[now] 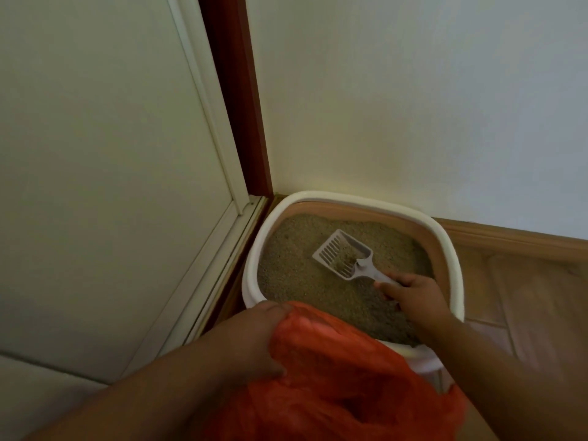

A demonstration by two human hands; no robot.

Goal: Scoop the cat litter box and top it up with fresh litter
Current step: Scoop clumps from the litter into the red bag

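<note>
Head view, looking down into a corner: one litter box (451,249) full of tan litter (292,265) sits against the wall. The right hand (410,294) is curled round the handle of the one white slotted scoop (342,254), which holds some litter. The left hand (254,335) grips the rim of one orange plastic bag (343,370) at the box's near edge. No writing I can read.

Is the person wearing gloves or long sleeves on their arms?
No. The left hand and the right hand are both bare, with no gloves. Both forearms are uncovered too: no sleeves, watch, bracelet or rings show anywhere in this view.
</note>
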